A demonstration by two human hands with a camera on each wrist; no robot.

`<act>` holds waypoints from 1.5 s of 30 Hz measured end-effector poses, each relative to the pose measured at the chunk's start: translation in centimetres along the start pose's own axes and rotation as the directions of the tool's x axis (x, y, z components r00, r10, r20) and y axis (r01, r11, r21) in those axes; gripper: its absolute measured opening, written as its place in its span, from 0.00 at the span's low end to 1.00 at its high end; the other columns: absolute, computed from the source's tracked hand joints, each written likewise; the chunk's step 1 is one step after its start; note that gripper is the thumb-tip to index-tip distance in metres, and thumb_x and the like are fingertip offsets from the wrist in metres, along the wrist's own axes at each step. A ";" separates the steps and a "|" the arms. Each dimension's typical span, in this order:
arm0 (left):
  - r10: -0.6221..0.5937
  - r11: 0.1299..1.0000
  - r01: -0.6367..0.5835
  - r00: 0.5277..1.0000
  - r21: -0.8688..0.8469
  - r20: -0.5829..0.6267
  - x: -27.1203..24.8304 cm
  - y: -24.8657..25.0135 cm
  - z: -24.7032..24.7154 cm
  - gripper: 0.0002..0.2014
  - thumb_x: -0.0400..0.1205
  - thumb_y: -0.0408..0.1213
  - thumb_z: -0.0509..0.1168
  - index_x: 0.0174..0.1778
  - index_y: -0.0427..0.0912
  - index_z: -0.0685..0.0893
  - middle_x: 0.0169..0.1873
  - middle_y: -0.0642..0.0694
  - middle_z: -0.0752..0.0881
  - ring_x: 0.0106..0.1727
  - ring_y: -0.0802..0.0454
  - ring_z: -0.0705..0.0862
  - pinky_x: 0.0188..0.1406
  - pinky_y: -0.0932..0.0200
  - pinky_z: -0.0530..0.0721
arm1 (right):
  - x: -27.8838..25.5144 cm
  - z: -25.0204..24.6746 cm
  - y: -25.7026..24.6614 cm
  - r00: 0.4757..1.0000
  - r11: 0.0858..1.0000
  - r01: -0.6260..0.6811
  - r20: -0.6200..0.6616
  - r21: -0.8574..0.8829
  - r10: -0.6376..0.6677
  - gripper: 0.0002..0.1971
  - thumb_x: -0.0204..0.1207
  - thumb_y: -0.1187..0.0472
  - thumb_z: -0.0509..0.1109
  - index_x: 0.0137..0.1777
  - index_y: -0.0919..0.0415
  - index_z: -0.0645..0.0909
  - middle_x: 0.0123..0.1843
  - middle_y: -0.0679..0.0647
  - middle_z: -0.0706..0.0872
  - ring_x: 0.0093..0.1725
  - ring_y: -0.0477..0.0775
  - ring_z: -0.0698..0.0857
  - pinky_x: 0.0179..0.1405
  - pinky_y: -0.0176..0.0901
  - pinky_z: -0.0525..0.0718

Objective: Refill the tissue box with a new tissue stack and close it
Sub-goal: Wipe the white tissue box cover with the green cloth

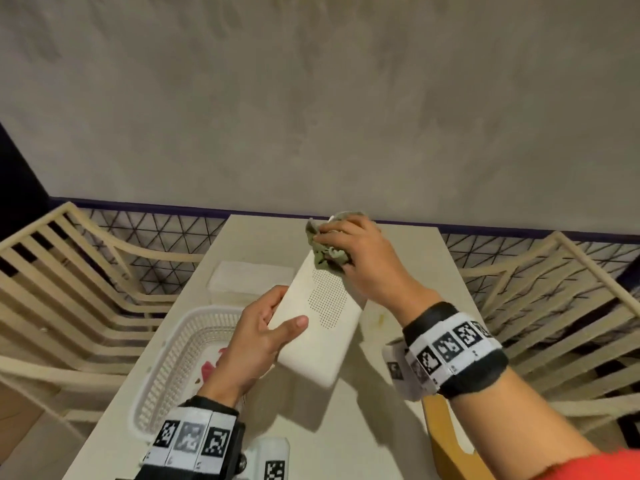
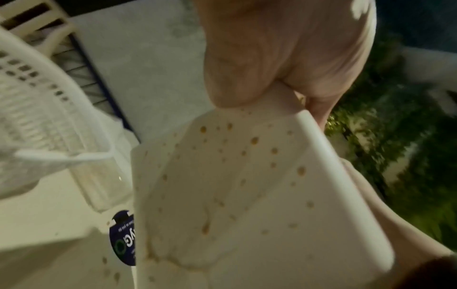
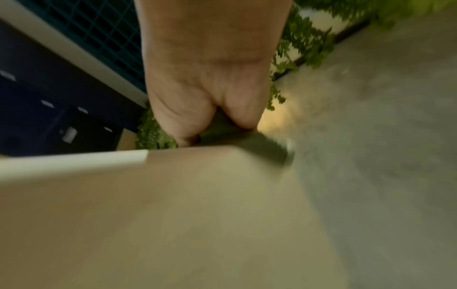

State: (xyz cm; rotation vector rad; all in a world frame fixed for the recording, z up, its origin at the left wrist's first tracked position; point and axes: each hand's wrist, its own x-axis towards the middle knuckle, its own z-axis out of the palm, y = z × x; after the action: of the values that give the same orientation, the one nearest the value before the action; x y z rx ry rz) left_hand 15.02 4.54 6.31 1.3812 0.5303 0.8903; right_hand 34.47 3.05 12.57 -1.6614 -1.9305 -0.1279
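Note:
My left hand (image 1: pixel 266 327) grips the near end of a cream tissue box (image 1: pixel 320 317), held tilted above the table, its dotted face upward. In the left wrist view the box (image 2: pixel 222 185) shows brown stain spots on one face. My right hand (image 1: pixel 349 251) holds a crumpled green cloth (image 1: pixel 327 254) pressed against the far end of the box. The right wrist view is blurred; the cloth (image 3: pixel 259 144) shows under my fingers on the box (image 3: pixel 173 205). A new white tissue stack (image 1: pixel 249 277) lies on the table behind the box.
A white slotted basket (image 1: pixel 173 362) with something red inside stands at the table's left. A wrapped pack with a blue round label (image 2: pixel 122 238) lies beside it. A yellow object (image 1: pixel 446 441) sits near right. Cream slatted chairs (image 1: pixel 62 278) flank the table (image 1: pixel 398 441).

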 end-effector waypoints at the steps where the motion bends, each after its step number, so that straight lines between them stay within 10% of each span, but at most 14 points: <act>1: 0.002 1.000 -0.003 0.999 -0.031 -0.032 0.1 0.0 0.0 0.20 0.64 0.42 0.74 0.52 0.43 0.85 0.47 0.45 0.91 0.48 0.50 0.89 0.42 0.59 0.86 | -0.6 1.0 -1.3 0.995 0.996 0.091 0.032 -0.002 -0.091 0.25 0.56 0.70 0.67 0.56 0.57 0.87 0.61 0.53 0.87 0.61 0.65 0.80 0.62 0.61 0.75; 4: -0.014 0.994 0.008 0.998 -0.109 -0.054 -0.2 -0.2 -0.3 0.18 0.64 0.37 0.74 0.51 0.44 0.86 0.47 0.44 0.91 0.46 0.50 0.89 0.40 0.62 0.86 | -4.6 1.2 -0.6 0.958 0.967 0.248 0.135 0.052 -0.253 0.25 0.59 0.67 0.71 0.59 0.55 0.86 0.64 0.51 0.85 0.66 0.61 0.76 0.66 0.56 0.68; 9: -0.012 0.998 0.011 1.000 -0.055 -0.020 -0.2 -0.7 1.0 0.21 0.64 0.40 0.73 0.53 0.38 0.83 0.46 0.45 0.91 0.46 0.52 0.88 0.42 0.62 0.86 | -1.4 -0.8 1.8 0.999 1.000 0.011 0.030 0.004 -0.011 0.24 0.58 0.70 0.68 0.56 0.57 0.87 0.61 0.54 0.87 0.61 0.65 0.79 0.62 0.63 0.76; 13: 0.006 0.995 -0.016 0.995 -0.096 -0.101 0.4 -0.4 0.0 0.12 0.68 0.33 0.71 0.46 0.47 0.86 0.43 0.46 0.91 0.44 0.52 0.88 0.39 0.60 0.86 | -4.6 0.5 -0.1 0.958 0.965 0.246 0.130 0.092 -0.257 0.25 0.59 0.73 0.72 0.58 0.56 0.86 0.64 0.51 0.85 0.68 0.63 0.75 0.67 0.59 0.70; 18: 0.014 0.999 -0.014 1.000 0.042 0.014 0.0 0.2 0.5 0.19 0.65 0.44 0.72 0.51 0.46 0.85 0.48 0.44 0.91 0.48 0.50 0.89 0.41 0.59 0.85 | -1.2 -2.6 3.7 0.999 0.997 -0.013 -0.039 0.070 0.016 0.26 0.60 0.79 0.68 0.57 0.59 0.87 0.64 0.55 0.85 0.66 0.65 0.76 0.65 0.64 0.74; 23: 0.044 0.999 -0.044 0.999 0.006 -0.022 0.2 0.6 1.1 0.17 0.65 0.44 0.71 0.50 0.49 0.86 0.47 0.45 0.91 0.49 0.51 0.88 0.47 0.54 0.83 | -1.5 -0.1 -0.9 0.941 0.948 0.317 0.115 0.035 -0.319 0.18 0.63 0.64 0.74 0.55 0.57 0.88 0.59 0.54 0.88 0.63 0.64 0.80 0.64 0.57 0.71; 28: 0.021 0.998 -0.023 0.999 0.062 0.029 0.0 -0.1 0.9 0.19 0.66 0.45 0.72 0.52 0.44 0.85 0.48 0.44 0.91 0.48 0.51 0.89 0.42 0.62 0.84 | 0.2 -2.2 3.1 0.999 1.000 -0.002 0.039 0.018 0.001 0.26 0.62 0.77 0.72 0.60 0.58 0.86 0.66 0.54 0.84 0.67 0.60 0.75 0.68 0.57 0.71; 33: 0.038 0.999 -0.038 0.999 0.030 -0.007 0.6 0.6 -0.4 0.18 0.64 0.45 0.72 0.50 0.47 0.86 0.47 0.43 0.90 0.48 0.49 0.87 0.44 0.56 0.84 | -1.6 0.0 0.2 0.962 0.965 0.252 0.090 0.074 -0.258 0.23 0.59 0.63 0.79 0.58 0.56 0.87 0.65 0.54 0.85 0.68 0.60 0.76 0.71 0.49 0.64; 37: 0.029 0.998 -0.031 0.999 0.060 0.035 0.6 0.7 0.1 0.18 0.66 0.45 0.72 0.51 0.44 0.86 0.48 0.43 0.91 0.48 0.49 0.88 0.42 0.59 0.85 | -0.3 -1.3 2.9 0.998 0.998 0.029 -0.052 0.054 -0.026 0.25 0.58 0.75 0.73 0.55 0.57 0.88 0.63 0.54 0.86 0.66 0.60 0.75 0.69 0.59 0.71; 42: -0.026 1.000 0.028 0.992 0.015 -0.123 1.3 0.8 0.2 0.41 0.56 0.79 0.62 0.48 0.46 0.87 0.41 0.48 0.93 0.43 0.53 0.90 0.36 0.64 0.86 | -2.9 1.8 -3.5 0.943 0.949 0.309 0.110 0.062 -0.314 0.22 0.59 0.63 0.67 0.55 0.56 0.87 0.61 0.53 0.87 0.64 0.66 0.78 0.62 0.60 0.71; 45: -0.053 0.994 0.064 0.993 0.093 -0.109 1.0 0.6 0.4 0.47 0.56 0.84 0.48 0.48 0.47 0.87 0.42 0.45 0.93 0.42 0.52 0.91 0.34 0.62 0.86 | -4.3 0.6 -0.7 0.960 0.966 0.249 0.110 0.071 -0.256 0.21 0.62 0.66 0.69 0.56 0.54 0.87 0.62 0.51 0.86 0.66 0.62 0.77 0.66 0.65 0.73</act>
State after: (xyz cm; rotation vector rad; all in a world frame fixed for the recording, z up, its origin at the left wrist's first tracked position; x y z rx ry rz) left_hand 15.75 5.08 7.15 1.4034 0.6998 0.9037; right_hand 33.78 -0.60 10.21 -1.4084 -2.2105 -0.0741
